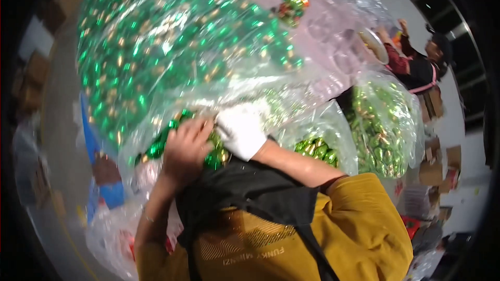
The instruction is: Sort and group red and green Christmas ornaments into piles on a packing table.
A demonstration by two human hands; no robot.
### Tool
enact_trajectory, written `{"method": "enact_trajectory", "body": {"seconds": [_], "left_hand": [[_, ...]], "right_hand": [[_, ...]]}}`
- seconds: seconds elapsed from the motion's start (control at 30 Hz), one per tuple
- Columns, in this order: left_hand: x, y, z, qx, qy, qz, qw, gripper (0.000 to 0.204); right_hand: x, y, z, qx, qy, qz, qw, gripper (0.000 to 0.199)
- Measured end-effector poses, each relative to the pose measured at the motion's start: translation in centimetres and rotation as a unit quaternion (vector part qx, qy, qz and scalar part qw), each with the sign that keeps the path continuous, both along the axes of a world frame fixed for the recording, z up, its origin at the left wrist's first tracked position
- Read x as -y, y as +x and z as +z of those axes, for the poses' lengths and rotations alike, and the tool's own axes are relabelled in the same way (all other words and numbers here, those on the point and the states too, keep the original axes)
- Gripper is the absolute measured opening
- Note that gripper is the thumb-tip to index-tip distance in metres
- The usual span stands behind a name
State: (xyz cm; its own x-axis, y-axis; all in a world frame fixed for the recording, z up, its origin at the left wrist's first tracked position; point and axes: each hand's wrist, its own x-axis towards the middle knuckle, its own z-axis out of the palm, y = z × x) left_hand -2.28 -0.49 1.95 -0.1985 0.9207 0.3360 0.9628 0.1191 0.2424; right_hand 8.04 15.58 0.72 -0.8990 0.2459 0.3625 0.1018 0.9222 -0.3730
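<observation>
A very large clear plastic bag [172, 47] packed with shiny green and gold baubles fills the upper left. My left hand [185, 145], bare, is closed over the bag's lower end, where a bunch of green baubles [213, 157] shows between the fingers. My right hand [239, 132], in a white glove, grips the same gathered plastic just to the right, touching the left hand. My yellow shirt and a black strap lie below both arms.
Two more clear bags of green baubles sit at right, a big one [383, 130] and a smaller one [315, 148]. A red and green bauble cluster [292, 6] lies up top. Another person [419, 65] works at upper right. Cardboard boxes [432, 171] stand at right.
</observation>
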Motion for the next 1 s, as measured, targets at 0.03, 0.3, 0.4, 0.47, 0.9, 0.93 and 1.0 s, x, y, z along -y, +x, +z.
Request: {"method": "enact_trajectory", "body": {"seconds": [0.03,0.3,0.4,0.47,0.9,0.93,1.0], "left_hand": [[0.1,1.1,0.4,-0.012,-0.013,0.009,1.0,0.051],[-1.5,0.9,1.5,0.005,-0.045,-0.025,0.999,0.052],[-2.8,0.7,1.7,0.052,-0.021,0.007,0.998,0.049],[-3.6,1.4,2.0,0.056,0.015,-0.006,0.998,0.048],[2.6,-0.4,3.0,0.066,0.162,0.146,0.974,0.02],[3.2,-0.7,2.2,0.079,0.158,0.182,0.967,0.017],[4.3,-1.3,1.0,0.092,0.15,0.219,0.96,0.014]], "right_hand": [[0.2,0.4,-0.1,-0.005,-0.003,0.008,1.0,0.015],[2.2,5.2,3.0,0.092,-0.009,0.097,0.991,0.02],[1.4,4.6,1.9,0.065,0.024,0.055,0.996,0.018],[-0.3,5.6,1.9,0.066,-0.036,0.036,0.997,0.023],[-23.2,12.1,13.9,0.06,0.21,-0.303,0.928,0.012],[-26.2,10.7,13.1,0.075,0.229,-0.334,0.911,0.014],[-32.4,7.6,11.4,0.092,0.213,-0.346,0.909,0.019]]}}
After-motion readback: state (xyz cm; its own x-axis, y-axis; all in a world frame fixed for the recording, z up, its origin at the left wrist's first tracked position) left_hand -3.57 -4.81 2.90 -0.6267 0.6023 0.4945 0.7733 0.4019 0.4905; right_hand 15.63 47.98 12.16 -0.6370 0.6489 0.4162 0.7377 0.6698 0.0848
